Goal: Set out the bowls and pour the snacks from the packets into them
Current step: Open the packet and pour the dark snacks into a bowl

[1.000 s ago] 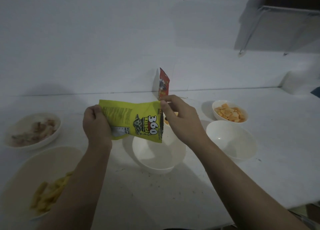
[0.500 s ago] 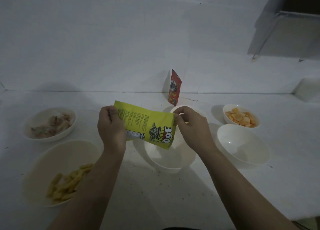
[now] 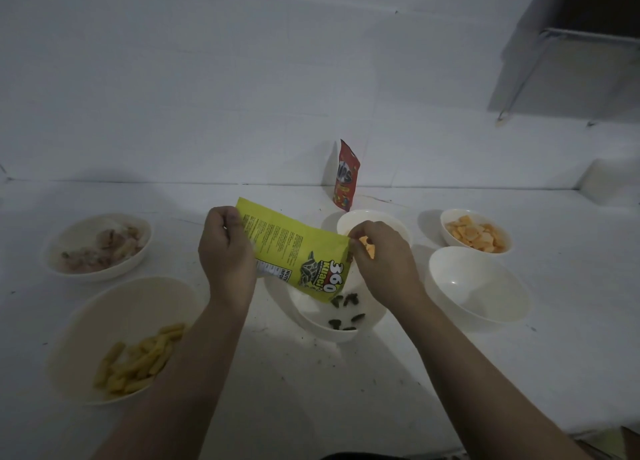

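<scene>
Head view: yellow seed packet (image 3: 294, 251) tilted over centre bowl (image 3: 341, 316), left hand (image 3: 227, 251) gripping its base, right hand (image 3: 382, 257) pinching its torn mouth; too steep, risks scattering seeds (image 3: 343, 309) past rim.

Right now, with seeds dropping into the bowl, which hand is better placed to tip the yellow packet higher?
Left. The left hand grips the yellow packet at its raised closed end, above the bowl; lifting it steepens the pour. The right hand pinches the lower open end.
</scene>
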Demonstrator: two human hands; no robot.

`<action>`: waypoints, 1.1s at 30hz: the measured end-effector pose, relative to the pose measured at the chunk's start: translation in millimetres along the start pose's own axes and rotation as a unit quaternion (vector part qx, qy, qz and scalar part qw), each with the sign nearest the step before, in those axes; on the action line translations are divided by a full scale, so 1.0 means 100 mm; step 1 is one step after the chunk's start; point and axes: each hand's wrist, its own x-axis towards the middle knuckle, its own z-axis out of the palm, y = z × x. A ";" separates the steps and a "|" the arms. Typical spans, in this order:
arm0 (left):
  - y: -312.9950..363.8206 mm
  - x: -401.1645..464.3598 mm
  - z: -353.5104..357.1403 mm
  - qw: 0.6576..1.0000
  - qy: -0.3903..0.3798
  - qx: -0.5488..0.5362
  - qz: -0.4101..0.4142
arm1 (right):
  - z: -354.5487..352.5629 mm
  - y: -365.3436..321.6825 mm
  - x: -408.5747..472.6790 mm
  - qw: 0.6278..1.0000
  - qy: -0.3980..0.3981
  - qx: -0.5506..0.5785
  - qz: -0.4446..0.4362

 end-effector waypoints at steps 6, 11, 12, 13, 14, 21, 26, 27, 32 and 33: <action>0.06 -0.01 -0.01 1.000 -0.017 -0.002 0.002 | 0.01 0.00 -0.04 0.999 0.016 -0.044 -0.013; 0.08 -0.02 -0.01 1.000 -0.015 -0.011 0.007 | -0.01 -0.01 -0.02 1.000 0.021 -0.011 0.004; 0.08 -0.02 -0.01 1.000 -0.015 -0.013 0.009 | -0.01 -0.01 -0.03 1.000 0.025 -0.008 0.002; 0.08 -0.02 -0.02 1.000 -0.016 -0.011 0.013 | 0.01 -0.01 -0.05 1.000 0.026 -0.004 -0.001; 0.08 -0.02 -0.02 1.000 -0.018 -0.009 0.016 | 0.03 -0.01 -0.07 1.000 0.026 0.000 -0.002; 0.08 -0.04 -0.03 1.000 -0.022 -0.011 0.018 | 0.10 0.06 -0.18 0.998 0.040 0.016 -0.036; 0.10 -0.07 -0.02 0.999 -0.027 -0.010 0.027 | 0.08 0.11 -0.23 0.999 0.035 0.037 -0.011; 0.11 -0.07 -0.02 0.999 -0.028 -0.012 0.029 | 0.08 0.11 -0.23 0.999 0.033 0.035 -0.010; 0.12 -0.07 -0.01 0.999 -0.028 -0.009 0.042 | 0.07 0.11 -0.28 0.998 0.027 0.050 -0.018; 0.12 -0.07 -0.01 0.999 -0.028 -0.008 0.043 | 0.06 0.11 -0.28 0.998 0.026 0.049 -0.020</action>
